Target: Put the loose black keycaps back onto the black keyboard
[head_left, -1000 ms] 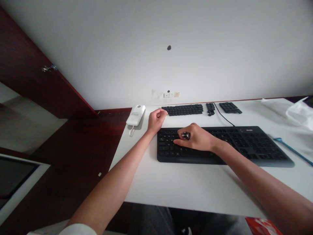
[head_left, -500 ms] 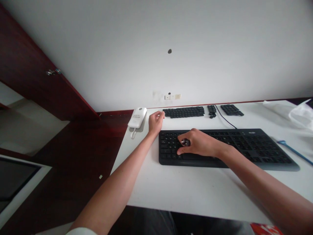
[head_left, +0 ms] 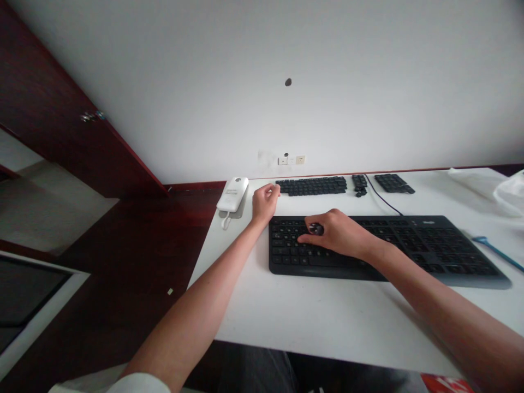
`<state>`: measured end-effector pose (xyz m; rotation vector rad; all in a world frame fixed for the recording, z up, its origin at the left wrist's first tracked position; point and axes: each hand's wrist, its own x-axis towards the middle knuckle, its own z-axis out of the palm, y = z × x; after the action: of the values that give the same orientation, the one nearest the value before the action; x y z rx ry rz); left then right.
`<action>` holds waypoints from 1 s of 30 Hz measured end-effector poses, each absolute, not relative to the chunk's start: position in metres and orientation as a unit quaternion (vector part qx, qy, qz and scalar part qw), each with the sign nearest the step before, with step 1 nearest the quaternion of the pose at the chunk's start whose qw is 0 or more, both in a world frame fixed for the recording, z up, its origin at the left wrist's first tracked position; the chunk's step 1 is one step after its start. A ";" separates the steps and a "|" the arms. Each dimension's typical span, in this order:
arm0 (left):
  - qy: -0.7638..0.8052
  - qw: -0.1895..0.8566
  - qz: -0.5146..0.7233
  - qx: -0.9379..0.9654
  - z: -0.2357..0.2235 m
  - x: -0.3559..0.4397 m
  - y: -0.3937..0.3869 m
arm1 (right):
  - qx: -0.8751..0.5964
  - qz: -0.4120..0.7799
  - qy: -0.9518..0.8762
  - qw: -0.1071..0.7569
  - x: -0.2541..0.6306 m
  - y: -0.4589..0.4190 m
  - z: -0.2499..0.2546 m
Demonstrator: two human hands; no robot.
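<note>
The keyboard (head_left: 436, 243) lies toward four o'clock on the bench (head_left: 307, 308). Over its nine-o'clock end, the right hand (head_left: 339, 233) grips a small shiny object (head_left: 316, 228); a slack hold could let it skid. At ten o'clock from there, the left hand (head_left: 264, 204) curls beside loose keycaps (head_left: 317, 186), any pinch unclear; nudging could scatter them.

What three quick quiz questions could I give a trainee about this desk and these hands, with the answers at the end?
1. Which of the hands is over the black keyboard?
2. True or false: the white device is to the left of the left hand.
3. Where is the blue stick? A: on the floor. B: against the wall socket. C: beside the keyboard's right end.

Key:
1. The right hand.
2. True.
3. C.
</note>
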<state>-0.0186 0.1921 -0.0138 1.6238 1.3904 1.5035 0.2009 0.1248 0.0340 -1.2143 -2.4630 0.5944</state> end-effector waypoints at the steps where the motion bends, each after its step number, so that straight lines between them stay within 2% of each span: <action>1: 0.514 0.260 0.554 0.601 -0.014 -0.019 0.193 | -0.436 0.194 -0.860 0.179 0.202 0.127 0.032; 7: 0.523 0.276 0.549 0.591 -0.014 -0.018 0.194 | -0.485 0.146 -0.826 0.247 0.207 0.140 0.020; 12: 0.527 0.287 0.545 0.585 -0.010 -0.016 0.191 | -0.501 0.094 -0.836 0.203 0.204 0.151 0.022; 21: 0.531 0.290 0.535 0.590 -0.009 -0.015 0.191 | -0.470 0.034 -0.868 0.159 0.202 0.230 0.066; 24: 0.525 0.291 0.539 0.591 -0.011 -0.016 0.192 | -0.488 0.025 -0.856 0.166 0.198 0.244 0.058; 30: 0.524 0.291 0.537 0.594 -0.013 -0.016 0.192 | -0.461 0.047 -0.878 0.121 0.185 0.243 0.027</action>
<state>-0.0159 0.1922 -0.0126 1.5834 1.3982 1.4321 0.1852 0.2433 0.0268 -1.3470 -2.5638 0.1381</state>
